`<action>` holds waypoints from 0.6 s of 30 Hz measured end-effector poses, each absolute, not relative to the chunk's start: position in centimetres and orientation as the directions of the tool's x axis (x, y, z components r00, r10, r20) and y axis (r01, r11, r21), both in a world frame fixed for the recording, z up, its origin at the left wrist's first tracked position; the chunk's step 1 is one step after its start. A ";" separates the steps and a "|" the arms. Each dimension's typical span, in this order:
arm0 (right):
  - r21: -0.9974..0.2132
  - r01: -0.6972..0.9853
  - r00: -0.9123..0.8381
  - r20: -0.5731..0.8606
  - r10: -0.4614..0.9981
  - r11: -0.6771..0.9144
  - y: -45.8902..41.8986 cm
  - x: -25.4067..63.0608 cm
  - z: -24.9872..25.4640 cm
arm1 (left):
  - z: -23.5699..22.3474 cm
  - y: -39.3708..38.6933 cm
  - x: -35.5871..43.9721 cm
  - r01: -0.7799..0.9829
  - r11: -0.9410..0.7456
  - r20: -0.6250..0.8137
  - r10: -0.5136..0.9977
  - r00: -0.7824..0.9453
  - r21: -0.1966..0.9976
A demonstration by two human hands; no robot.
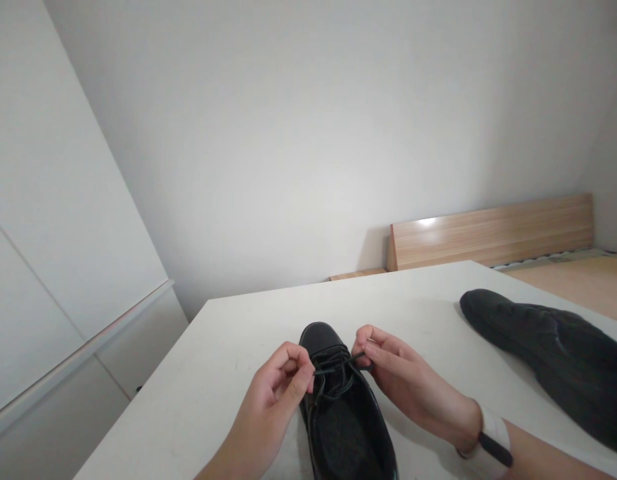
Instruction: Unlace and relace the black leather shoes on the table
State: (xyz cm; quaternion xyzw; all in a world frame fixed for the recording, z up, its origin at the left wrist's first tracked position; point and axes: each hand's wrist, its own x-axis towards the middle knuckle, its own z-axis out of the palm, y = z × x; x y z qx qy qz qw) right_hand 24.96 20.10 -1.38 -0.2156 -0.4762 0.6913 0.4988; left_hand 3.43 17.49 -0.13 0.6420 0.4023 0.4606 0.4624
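**Both hands pinch a shoe's lace**

The left hand (276, 393) and right hand (406, 383) each pinch an end of the black lace (333, 365), drawn taut between them over a black shoe (341, 407). The shoe stands on a white table (203, 387), toe pointing away. A white band (491, 437) circles the right wrist. A dark cloth (548, 353) lies well to the right. No writing or brand is legible.

Soft, even daylight filled the room. A glare patch sat on the wooden headboard (491, 233). Faint shadows lay on the bench (228, 360). Straight edges bowed near the frame borders; focus stayed sharp.
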 end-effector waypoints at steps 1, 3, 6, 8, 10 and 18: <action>-0.865 -0.497 -0.424 0.177 0.888 -0.065 20.1 25.0 -1.4 | -0.1 17.5 3.3 0.048 -0.219 0.200 0.945 0.260 0.974; -0.856 -0.510 -0.446 0.178 0.877 -0.086 20.1 25.2 -1.4 | -0.2 17.6 3.0 -0.034 -0.174 0.177 0.949 0.260 0.984; -0.848 -0.524 -0.432 0.188 0.882 -0.076 20.3 25.3 -1.7 | -0.7 17.8 2.8 -0.134 -0.165 0.194 0.951 0.240 0.977; -0.843 -0.533 -0.413 0.188 0.891 -0.069 20.3 25.2 -1.8 | -0.9 18.0 2.8 -0.181 -0.183 0.222 0.949 0.226 0.966; -0.836 -0.544 -0.399 0.184 0.898 -0.071 20.3 25.2 -1.8 | -1.0 18.0 3.0 -0.223 -0.188 0.235 0.950 0.207 0.956; -0.763 -0.595 -0.481 0.087 0.872 -0.252 20.3 25.5 -1.2 | 0.0 17.9 3.5 -0.401 -0.007 0.127 0.953 0.274 0.916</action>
